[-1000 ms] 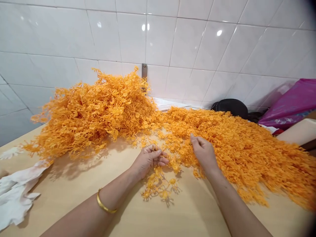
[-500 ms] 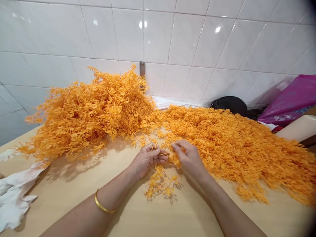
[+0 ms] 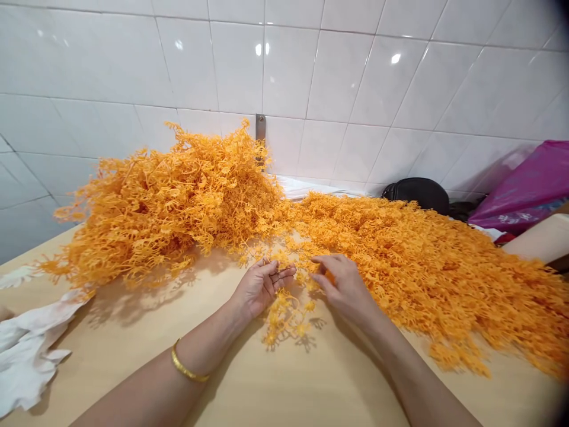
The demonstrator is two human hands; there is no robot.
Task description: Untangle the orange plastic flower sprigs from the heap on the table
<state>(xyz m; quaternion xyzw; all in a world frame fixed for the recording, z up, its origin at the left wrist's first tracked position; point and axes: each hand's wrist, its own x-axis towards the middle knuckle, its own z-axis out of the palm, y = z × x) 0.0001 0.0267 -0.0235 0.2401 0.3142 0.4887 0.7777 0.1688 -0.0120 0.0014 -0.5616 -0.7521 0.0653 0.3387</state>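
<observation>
Two heaps of orange plastic sprigs cover the wooden table: a tall tangled heap at the left and a flatter spread at the right. My left hand, with a gold bangle on its wrist, lies palm-up with its fingers curled on the stems of a small bunch of sprigs that fans out on the table below it. My right hand is just to the right, its thumb and fingers pinched on a single sprig at the edge of the flat spread. The two hands nearly touch.
Crumpled white cloth lies at the table's left edge. A black bag and a magenta plastic bag sit at the back right, with a beige object in front of them. A white tiled wall carries a metal bracket.
My right hand came back from the flat spread toward my left hand with a sprig. The fingers of my left hand have loosened a little on the bunch.
</observation>
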